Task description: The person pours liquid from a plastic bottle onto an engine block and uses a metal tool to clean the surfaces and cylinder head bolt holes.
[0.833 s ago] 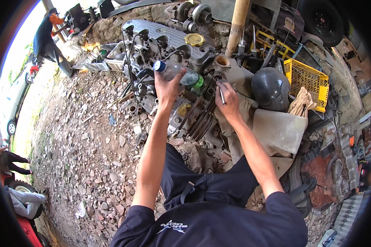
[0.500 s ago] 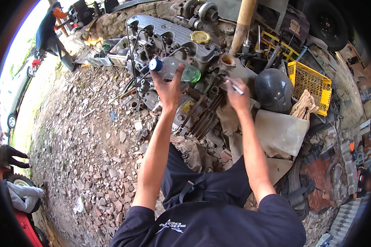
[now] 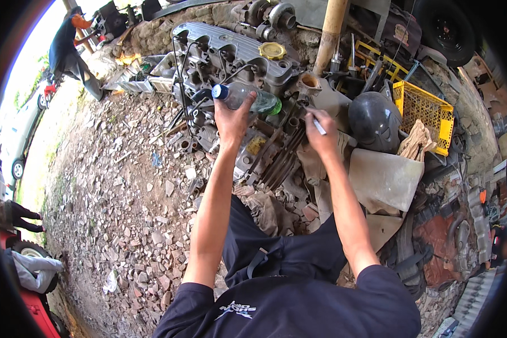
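Note:
My left hand (image 3: 232, 121) is closed around a clear plastic bottle (image 3: 238, 92) with a blue cap, lying tilted nearly on its side over the engine. Green liquid or tint shows at the bottle's base. In my right hand (image 3: 323, 139) is a slim tool with a pale handle (image 3: 319, 127), held like a pen; its kind is unclear and its working end is hard to make out against the dark engine parts. Both hands are over a greasy engine (image 3: 259, 149) with a ribbed grey valve cover (image 3: 231, 48) and a yellow filler cap (image 3: 272, 50).
A dark helmet (image 3: 374, 123) and a yellow crate (image 3: 425, 115) sit right of the engine, beside a tan sheet (image 3: 384, 179). A bamboo post (image 3: 329, 36) rises behind. Broken stones (image 3: 124, 214) cover the ground at left. Another person (image 3: 70, 53) stands far left.
My left hand and the bottle have shifted slightly right. My right hand has moved a little left and down, still gripping the slim tool.

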### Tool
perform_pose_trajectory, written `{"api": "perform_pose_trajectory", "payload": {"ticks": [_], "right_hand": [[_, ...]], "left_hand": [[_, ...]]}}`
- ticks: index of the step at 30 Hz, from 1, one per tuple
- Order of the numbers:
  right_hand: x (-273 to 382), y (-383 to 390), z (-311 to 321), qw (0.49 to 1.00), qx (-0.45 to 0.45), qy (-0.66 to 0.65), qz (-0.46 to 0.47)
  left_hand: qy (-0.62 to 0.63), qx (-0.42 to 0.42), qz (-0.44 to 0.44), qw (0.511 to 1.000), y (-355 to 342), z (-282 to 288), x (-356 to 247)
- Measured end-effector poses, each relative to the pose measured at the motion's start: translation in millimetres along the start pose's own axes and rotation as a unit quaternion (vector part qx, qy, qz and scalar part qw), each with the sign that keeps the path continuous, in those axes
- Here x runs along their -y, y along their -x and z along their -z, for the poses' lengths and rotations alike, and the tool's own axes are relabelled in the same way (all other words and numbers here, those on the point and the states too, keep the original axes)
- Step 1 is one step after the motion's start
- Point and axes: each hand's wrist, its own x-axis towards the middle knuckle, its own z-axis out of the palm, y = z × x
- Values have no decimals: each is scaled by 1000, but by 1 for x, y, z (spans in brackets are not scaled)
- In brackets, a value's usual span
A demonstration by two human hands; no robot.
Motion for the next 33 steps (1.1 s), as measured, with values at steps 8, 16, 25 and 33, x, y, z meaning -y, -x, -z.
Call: {"api": "perform_pose_trajectory", "payload": {"ticks": [8,16,25,33], "right_hand": [[-11,1,-1,999,14,-17,-40],[-11,0,-3,998,22,-6,-51],[-2,-7,1,998,15,55,18],[-5,-10,11,996,64,60,3]], "left_hand": [[18,15,10,1000,1,-1,7],[-66,23,9,997,2,-2,-1],[-164,99,68,979,6,2,-23],[-163,94,45,981,6,-1,-12]]}}
